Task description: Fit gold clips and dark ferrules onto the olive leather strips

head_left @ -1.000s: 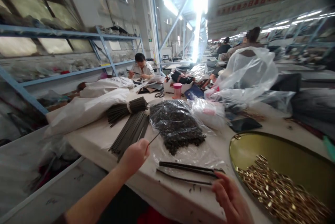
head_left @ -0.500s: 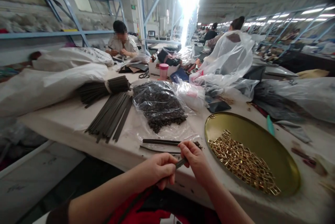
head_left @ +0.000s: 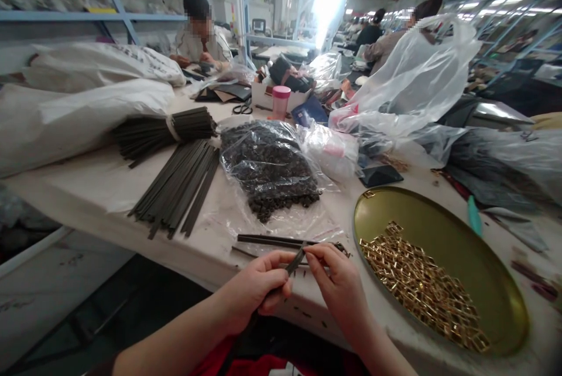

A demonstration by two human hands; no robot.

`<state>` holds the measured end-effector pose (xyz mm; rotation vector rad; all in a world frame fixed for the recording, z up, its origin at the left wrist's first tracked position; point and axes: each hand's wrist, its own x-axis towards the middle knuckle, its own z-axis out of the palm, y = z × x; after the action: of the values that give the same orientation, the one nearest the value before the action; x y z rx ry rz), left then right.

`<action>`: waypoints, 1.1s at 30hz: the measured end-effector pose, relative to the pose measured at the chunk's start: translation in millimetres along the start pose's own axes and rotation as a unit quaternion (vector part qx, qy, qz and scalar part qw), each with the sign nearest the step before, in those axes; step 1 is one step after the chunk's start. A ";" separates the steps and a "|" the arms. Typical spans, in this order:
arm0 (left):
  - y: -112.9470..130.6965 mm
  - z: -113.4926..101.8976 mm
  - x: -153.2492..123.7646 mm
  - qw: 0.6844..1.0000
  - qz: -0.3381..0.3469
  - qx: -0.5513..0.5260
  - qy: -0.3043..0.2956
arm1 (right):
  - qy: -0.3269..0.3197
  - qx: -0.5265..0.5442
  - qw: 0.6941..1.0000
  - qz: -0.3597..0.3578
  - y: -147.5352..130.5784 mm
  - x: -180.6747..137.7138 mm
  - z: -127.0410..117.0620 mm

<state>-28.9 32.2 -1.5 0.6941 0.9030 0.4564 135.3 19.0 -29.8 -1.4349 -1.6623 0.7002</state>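
My left hand [head_left: 259,288] is closed around a thin dark strip [head_left: 295,259], which slants up to the right at the table's near edge. My right hand [head_left: 340,285] pinches the strip's upper end with thumb and fingers. Just beyond the hands lie a few finished dark strips [head_left: 272,241]. A clear bag of small dark parts [head_left: 270,174] sits behind them. A gold oval tray [head_left: 443,229] holding several small gold buckles [head_left: 421,291] stands to the right of my right hand.
Loose dark strips [head_left: 180,188] and a tied bundle [head_left: 162,130] lie at left beside big white sacks [head_left: 79,112]. Plastic bags, a pink cup [head_left: 281,101], scissors and boxes crowd the far table. A person [head_left: 199,36] works opposite; others sit farther right.
My left hand brought one strip from the pile back to the near edge, and my right hand came up and pinched its tip. The view swung down and right.
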 end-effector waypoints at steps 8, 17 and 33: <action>-2.9 -5.1 4.3 0.999 0.009 0.026 0.030 | -0.060 -0.047 0.997 -0.007 -3.8 2.5 0.3; -3.4 6.9 1.9 0.976 0.103 0.177 0.069 | -0.198 -0.057 0.978 -0.039 -13.4 -4.5 -1.9; -17.4 15.5 -4.2 0.950 0.126 0.276 0.079 | -0.106 -0.099 0.989 0.016 -16.6 -9.1 -19.6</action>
<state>-17.0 12.0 -5.0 1.3108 1.1134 0.4931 143.5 5.0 -7.9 -1.5743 -1.9210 0.7430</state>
